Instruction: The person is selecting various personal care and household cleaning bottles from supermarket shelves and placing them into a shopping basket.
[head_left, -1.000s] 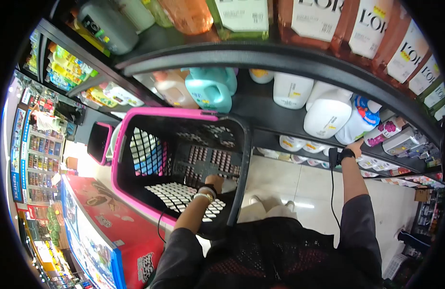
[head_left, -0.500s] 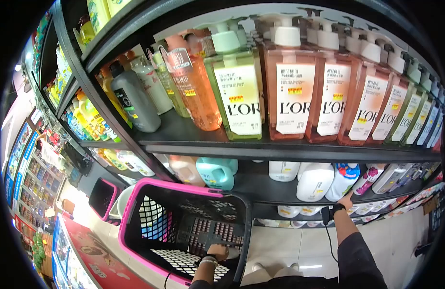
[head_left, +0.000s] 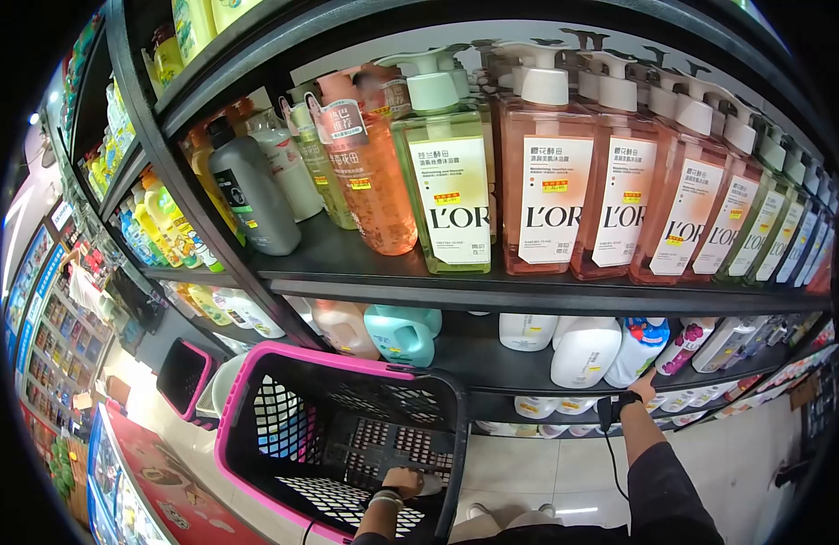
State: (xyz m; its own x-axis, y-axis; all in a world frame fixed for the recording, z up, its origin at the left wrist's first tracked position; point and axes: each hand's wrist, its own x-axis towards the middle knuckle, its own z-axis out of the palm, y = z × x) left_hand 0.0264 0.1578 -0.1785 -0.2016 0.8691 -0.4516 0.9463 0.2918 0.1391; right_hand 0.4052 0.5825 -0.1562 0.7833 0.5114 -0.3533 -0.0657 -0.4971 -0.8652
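Observation:
My left hand (head_left: 403,481) is inside the black basket with the pink rim (head_left: 221,445), low on its near side. Its fingers are curled closed beside a pale object (head_left: 430,485) that I cannot make out. On the right, my right hand (head_left: 643,388) is at the front edge of the lower shelf, just below a white bottle with a blue and red label (head_left: 639,350). One finger stretches up towards that bottle; the others are mostly hidden. A plain white bottle (head_left: 585,354) stands left of it, and a white and magenta bottle (head_left: 687,345) stands to its right.
Above, a black shelf (head_left: 546,295) holds a row of pump bottles (head_left: 551,195). A teal jug (head_left: 403,334) stands on the lower shelf behind the basket. A second pink-rimmed basket (head_left: 185,377) and a red-sided display case (head_left: 151,472) are at the left.
The view has shifted slightly, and the upper pump bottles appear a little lower. Both hands keep nearly the same places, left in the basket and right at the lower shelf.

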